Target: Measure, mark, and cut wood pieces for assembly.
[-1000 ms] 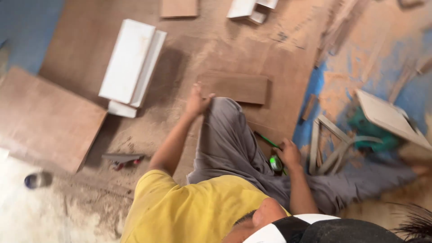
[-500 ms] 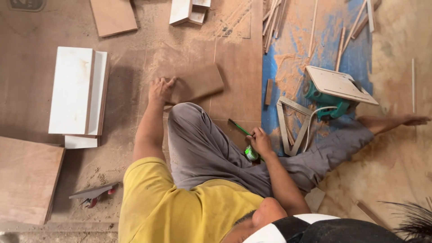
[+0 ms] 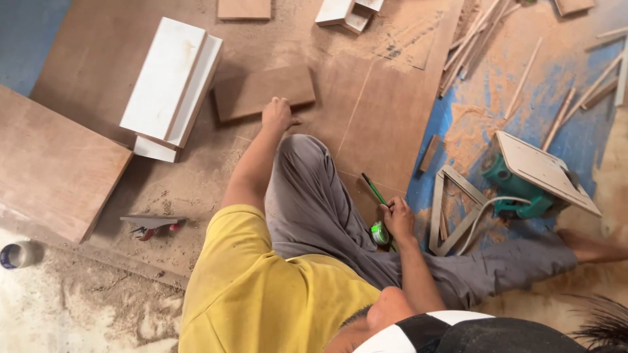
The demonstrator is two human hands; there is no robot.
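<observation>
I sit on the floor with my legs stretched out over a large plywood sheet point(image 3: 392, 124). My left hand point(image 3: 277, 116) reaches forward and rests its fingers on the near edge of a small brown board point(image 3: 261, 91) lying flat on the sheet. My right hand point(image 3: 398, 219) lies beside my right thigh, shut on a green pencil point(image 3: 373, 188). A green round tool point(image 3: 379, 233) sits under that hand.
Stacked white panels point(image 3: 171, 82) lie left of the small board, and a big brown panel point(image 3: 52, 163) is further left. A green power tool with a flat plate point(image 3: 536, 176), a metal square point(image 3: 451, 212), wood strips point(image 3: 523, 78) and sawdust lie on the right. A small clamp point(image 3: 152, 223) lies near left.
The small brown board has slid left, close to the white panels, and my left hand now sits on its near edge. My right hand keeps the pencil by my thigh. The view shifted.
</observation>
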